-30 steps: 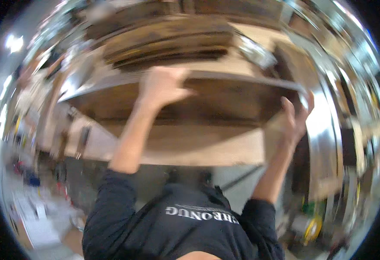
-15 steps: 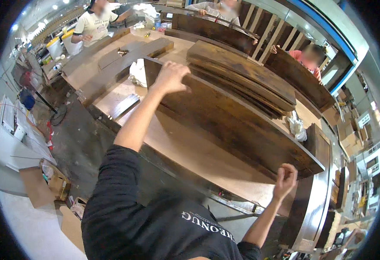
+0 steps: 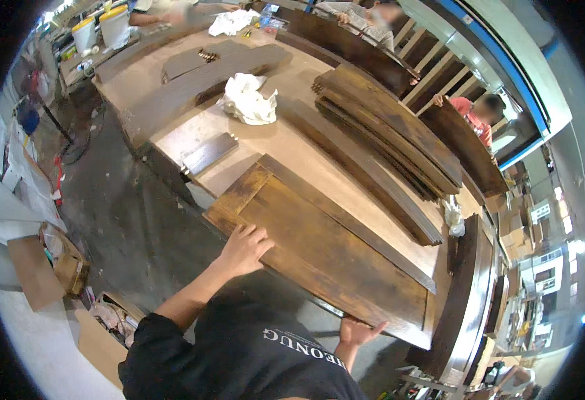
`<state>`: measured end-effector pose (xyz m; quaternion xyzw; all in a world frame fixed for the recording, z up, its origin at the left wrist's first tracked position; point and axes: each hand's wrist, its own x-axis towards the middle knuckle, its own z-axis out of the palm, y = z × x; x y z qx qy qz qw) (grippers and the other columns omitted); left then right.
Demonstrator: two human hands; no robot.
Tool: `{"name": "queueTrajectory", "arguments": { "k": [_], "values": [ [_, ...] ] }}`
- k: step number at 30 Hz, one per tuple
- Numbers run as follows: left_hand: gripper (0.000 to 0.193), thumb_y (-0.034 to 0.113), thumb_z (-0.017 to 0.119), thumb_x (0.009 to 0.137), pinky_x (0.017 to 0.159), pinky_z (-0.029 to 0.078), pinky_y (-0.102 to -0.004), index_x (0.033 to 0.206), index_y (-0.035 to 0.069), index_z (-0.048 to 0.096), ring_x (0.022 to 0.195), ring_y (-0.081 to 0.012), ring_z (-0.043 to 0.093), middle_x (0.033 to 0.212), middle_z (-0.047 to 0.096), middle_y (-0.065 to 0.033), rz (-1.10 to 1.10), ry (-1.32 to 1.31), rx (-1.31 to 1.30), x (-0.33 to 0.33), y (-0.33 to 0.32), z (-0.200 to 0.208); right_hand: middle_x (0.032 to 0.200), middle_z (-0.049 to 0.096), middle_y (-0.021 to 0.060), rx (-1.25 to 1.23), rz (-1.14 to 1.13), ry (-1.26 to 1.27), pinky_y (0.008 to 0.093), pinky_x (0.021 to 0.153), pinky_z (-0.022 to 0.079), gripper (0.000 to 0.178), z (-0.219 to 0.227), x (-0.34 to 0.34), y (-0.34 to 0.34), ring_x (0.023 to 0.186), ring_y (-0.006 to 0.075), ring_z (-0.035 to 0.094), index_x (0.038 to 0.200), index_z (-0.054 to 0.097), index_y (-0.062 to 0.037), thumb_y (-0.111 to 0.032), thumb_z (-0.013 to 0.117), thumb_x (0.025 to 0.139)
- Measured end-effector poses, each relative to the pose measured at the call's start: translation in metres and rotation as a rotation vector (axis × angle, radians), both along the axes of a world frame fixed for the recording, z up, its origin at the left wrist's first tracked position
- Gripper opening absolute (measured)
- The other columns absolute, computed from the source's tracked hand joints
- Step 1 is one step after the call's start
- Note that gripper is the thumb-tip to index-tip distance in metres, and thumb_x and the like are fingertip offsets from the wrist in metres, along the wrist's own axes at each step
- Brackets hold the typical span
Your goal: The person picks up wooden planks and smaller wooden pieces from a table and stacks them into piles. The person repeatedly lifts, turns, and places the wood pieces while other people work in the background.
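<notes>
A long brown wooden panel (image 3: 332, 247) with a raised frame round its recessed middle lies at the table's near edge, recessed face up. My left hand (image 3: 244, 252) is closed over its near edge, left of the middle, with the fingers on top. Further right, my right hand (image 3: 361, 331) holds the same edge from below; its thumb points right and its other fingers are largely hidden. Beyond the panel, long dark wooden strips (image 3: 366, 177) lie roughly parallel to it. A short dark block (image 3: 209, 153) rests off its far left corner.
A crumpled white cloth (image 3: 249, 100) sits on the table (image 3: 179, 133). Behind the strips is a stack of dark boards (image 3: 389, 127). More dark panels (image 3: 462, 307) stand at the right end. Across the table, co-workers hold boards. Cardboard boxes (image 3: 66, 260) stand on the left floor.
The panel, which stood on edge before, now lies face up and nearer to me. My left hand has come down from its upper corner to the near edge. The right hand now grips that edge too.
</notes>
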<state>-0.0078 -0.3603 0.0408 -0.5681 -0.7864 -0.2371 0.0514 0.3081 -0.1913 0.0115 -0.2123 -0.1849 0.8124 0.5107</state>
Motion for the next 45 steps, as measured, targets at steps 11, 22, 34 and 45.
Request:
{"name": "queueTrajectory", "arguments": {
  "k": [11, 22, 34, 45],
  "values": [
    [0.071, 0.052, 0.053, 0.086, 0.106, 0.020, -0.0636, 0.144, 0.017, 0.030, 0.138, -0.0291, 0.024, 0.150, 0.026, -0.0030, 0.559, -0.048, -0.493, -0.241, -0.015, -0.062, 0.122, 0.056, 0.0052, -0.263, -0.148, -0.233, 0.0485, 0.099, 0.037, 0.048, -0.079, 0.008, -0.019, 0.114, 0.0286, 0.050, 0.118, 0.055, -0.0121, -0.042, 0.062, 0.081],
    [0.062, 0.051, 0.052, 0.087, 0.105, 0.024, -0.0633, 0.137, 0.014, 0.043, 0.137, -0.0331, 0.024, 0.147, 0.032, -0.0105, 0.293, 0.012, -0.239, -0.134, 0.074, -0.079, 0.119, 0.056, 0.0043, -0.357, -0.216, -0.279, 0.0466, 0.097, 0.038, 0.040, -0.074, 0.003, -0.023, 0.113, 0.0270, 0.050, 0.117, 0.055, -0.0142, -0.039, 0.058, 0.086],
    [0.034, 0.030, 0.060, 0.087, 0.098, 0.038, -0.0487, 0.113, 0.009, 0.062, 0.123, -0.0292, 0.044, 0.123, 0.056, -0.0076, 0.232, 0.148, 0.018, -0.126, 0.069, -0.092, 0.117, 0.058, 0.0060, -0.469, -0.278, -0.329, 0.0496, 0.093, 0.040, 0.036, -0.072, 0.004, -0.020, 0.111, 0.0292, 0.051, 0.113, 0.056, -0.0147, -0.038, 0.053, 0.086],
    [0.025, 0.022, 0.072, 0.075, 0.068, 0.045, -0.0403, 0.066, 0.005, 0.056, 0.076, -0.0287, 0.057, 0.081, 0.061, -0.0083, 0.315, -0.163, 0.319, -0.132, 0.063, -0.087, 0.110, 0.058, 0.0042, -0.347, -0.249, -0.360, 0.0486, 0.091, 0.041, 0.036, -0.078, 0.003, -0.021, 0.105, 0.0283, 0.053, 0.104, 0.057, -0.0158, -0.042, 0.059, 0.079]
  ]
}}
